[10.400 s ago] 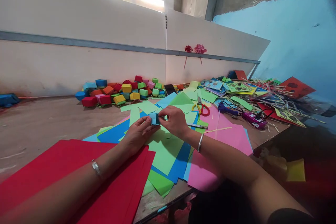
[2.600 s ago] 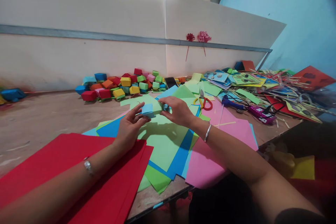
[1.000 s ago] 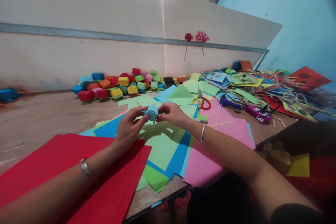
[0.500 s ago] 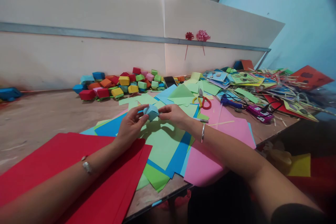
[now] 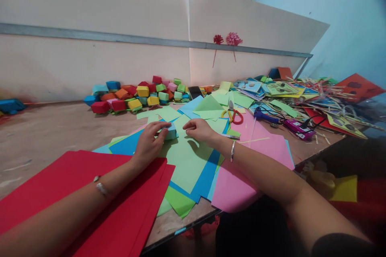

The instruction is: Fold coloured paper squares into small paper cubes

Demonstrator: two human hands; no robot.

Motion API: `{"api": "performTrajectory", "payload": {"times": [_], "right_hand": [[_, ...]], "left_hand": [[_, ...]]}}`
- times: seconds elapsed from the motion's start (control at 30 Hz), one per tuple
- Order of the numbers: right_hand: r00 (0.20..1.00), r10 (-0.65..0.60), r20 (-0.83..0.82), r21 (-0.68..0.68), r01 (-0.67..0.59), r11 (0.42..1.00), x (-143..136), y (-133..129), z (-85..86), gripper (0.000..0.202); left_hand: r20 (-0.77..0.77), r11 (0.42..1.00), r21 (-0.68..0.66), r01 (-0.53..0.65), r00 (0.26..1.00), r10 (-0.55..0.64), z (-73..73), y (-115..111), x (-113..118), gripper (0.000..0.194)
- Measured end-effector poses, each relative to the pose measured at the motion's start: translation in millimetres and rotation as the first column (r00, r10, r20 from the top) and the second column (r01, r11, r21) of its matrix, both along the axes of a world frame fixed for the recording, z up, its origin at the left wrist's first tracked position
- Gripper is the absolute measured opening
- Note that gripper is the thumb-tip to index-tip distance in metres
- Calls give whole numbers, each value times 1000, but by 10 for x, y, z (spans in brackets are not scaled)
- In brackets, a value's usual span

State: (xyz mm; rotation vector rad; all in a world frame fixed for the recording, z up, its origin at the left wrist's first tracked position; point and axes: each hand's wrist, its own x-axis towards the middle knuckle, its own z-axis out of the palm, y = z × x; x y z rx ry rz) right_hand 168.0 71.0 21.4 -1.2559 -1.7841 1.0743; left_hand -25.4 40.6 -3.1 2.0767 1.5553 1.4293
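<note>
My left hand (image 5: pixel 150 139) is closed around the left side of a small light blue paper box (image 5: pixel 171 131), its thumb and fingers on the near and top faces. The box is low over, or resting on, a light green paper sheet (image 5: pixel 183 164); I cannot tell which. Just to the right, apart from the box, my right hand (image 5: pixel 199 130) has its fingers curled in and pinched towards the thumb. Whatever may be between those fingertips is hidden. Blue sheets (image 5: pixel 208 182) lie beneath the green one.
Red sheets (image 5: pixel 78 192) lie under my left forearm, pink paper (image 5: pixel 241 176) under my right. Scissors (image 5: pixel 232 116) lie beyond my right hand. Coloured paper cubes (image 5: pixel 129 98) are heaped by the wall. A blue glue gun (image 5: pixel 265 117) and purple power strip (image 5: pixel 298 129) lie at right.
The light blue box has come down slightly and turned in my left hand. My right fingers have come off it and are now apart from it.
</note>
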Motion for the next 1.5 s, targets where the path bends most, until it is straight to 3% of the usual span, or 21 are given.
{"api": "performTrajectory", "payload": {"times": [0.6, 0.87, 1.13, 1.3, 1.37, 1.5], "right_hand": [[930, 77, 358, 219, -163, 962, 7, -10, 64, 26], [918, 80, 388, 252, -189, 949, 16, -29, 91, 26], [937, 93, 336, 262, -187, 947, 17, 3, 30, 26], [929, 298, 221, 349, -360, 865, -6, -12, -26, 59], [910, 356, 214, 359, -412, 837, -12, -12, -42, 58], [921, 304, 245, 342, -375, 862, -1, 6, -38, 47]], "left_hand": [[-81, 988, -134, -77, 994, 67, -88, 50, -41, 33], [-2, 977, -207, -55, 998, 56, 10, -54, -9, 68], [-44, 961, -252, -114, 993, 107, -25, 17, -13, 65], [-21, 964, -265, -12, 1000, 6, -31, -21, 12, 60], [11, 974, -218, 66, 998, -65, -21, -56, 29, 58], [-34, 985, -76, 155, 987, -158, 8, -101, 42, 50]]}}
